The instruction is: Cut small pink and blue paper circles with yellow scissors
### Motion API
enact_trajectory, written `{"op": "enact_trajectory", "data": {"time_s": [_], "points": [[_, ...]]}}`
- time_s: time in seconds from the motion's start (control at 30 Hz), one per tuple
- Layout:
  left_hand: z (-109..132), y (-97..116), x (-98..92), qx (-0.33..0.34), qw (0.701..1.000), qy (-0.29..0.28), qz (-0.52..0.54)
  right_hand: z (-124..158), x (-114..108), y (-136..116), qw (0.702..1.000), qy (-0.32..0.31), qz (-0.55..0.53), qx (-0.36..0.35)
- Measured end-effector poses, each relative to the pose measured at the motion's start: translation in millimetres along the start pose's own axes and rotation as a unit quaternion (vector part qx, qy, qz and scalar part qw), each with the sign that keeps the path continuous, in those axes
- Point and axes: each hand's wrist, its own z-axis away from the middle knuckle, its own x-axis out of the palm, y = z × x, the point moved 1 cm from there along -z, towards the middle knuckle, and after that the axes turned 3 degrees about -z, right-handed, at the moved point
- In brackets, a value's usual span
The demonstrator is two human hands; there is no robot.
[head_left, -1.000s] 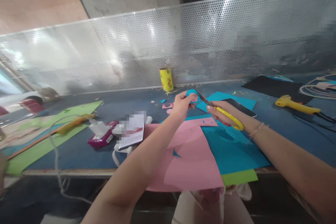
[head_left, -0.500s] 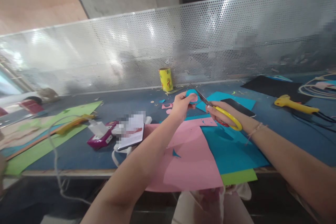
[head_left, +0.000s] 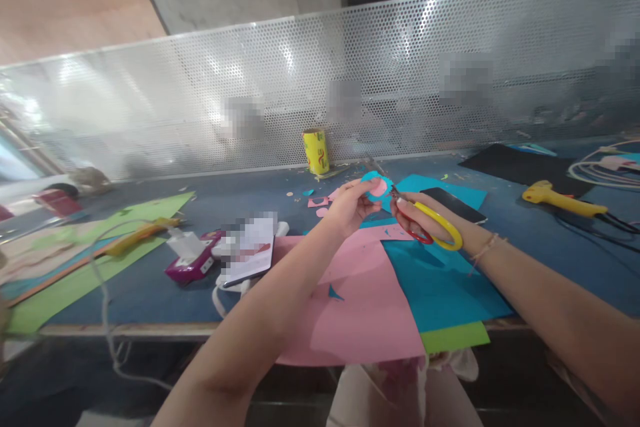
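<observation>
Above the middle of the table, my left hand (head_left: pixel 350 203) pinches a small blue paper disc (head_left: pixel 369 178) with a pink circle (head_left: pixel 379 187) on its face. The disc's rim looks notched. My right hand (head_left: pixel 411 208) is closed round scissors (head_left: pixel 440 225) with yellow and red handles. Their blades are at the right edge of the disc; I cannot tell whether they touch the paper. Below my hands lie a large pink sheet (head_left: pixel 367 307) with cut-outs along its top, a blue sheet (head_left: pixel 445 287) and a strip of green paper (head_left: pixel 457 338).
A yellow cardboard tube (head_left: pixel 316 152) stands near the perforated metal screen (head_left: pixel 270 93). Left are a phone (head_left: pixel 255 247), a purple power strip (head_left: pixel 195 267) and green paper (head_left: pixel 90 273). Right are a dark phone (head_left: pixel 453 205), a yellow glue gun (head_left: pixel 563 200) and black paper (head_left: pixel 515 163).
The blue disc has turned to show more of its pink circle and notched edge. My left hand has shifted slightly right, and the scissors have tilted, showing more of the red handle.
</observation>
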Motion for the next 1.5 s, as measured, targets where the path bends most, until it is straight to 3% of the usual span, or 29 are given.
{"op": "enact_trajectory", "data": {"time_s": [0.43, 0.67, 0.8, 1.17, 1.5], "points": [[1.1, -0.7, 3.4, -0.021, 1.000, -0.015, 0.001, -1.1, 4.3, -4.4, 0.999, 0.033, 0.032, -0.009], [-2.6, -2.7, -0.5, 0.028, 0.998, -0.002, -0.055, -7.2, -4.9, 2.7, 0.994, 0.070, 0.087, -0.013], [-6.0, -4.1, -5.2, 0.071, 0.992, 0.017, -0.100, -7.6, -10.8, 3.1, 0.990, 0.055, 0.119, -0.057], [-10.8, -6.1, -11.3, 0.138, 0.980, 0.046, -0.137, -9.0, -22.5, 11.6, 0.970, 0.008, 0.231, -0.075], [-8.3, -4.4, -10.1, 0.156, 0.970, 0.006, -0.188, -9.3, -23.3, 11.9, 0.969, -0.003, 0.234, -0.080]]}}
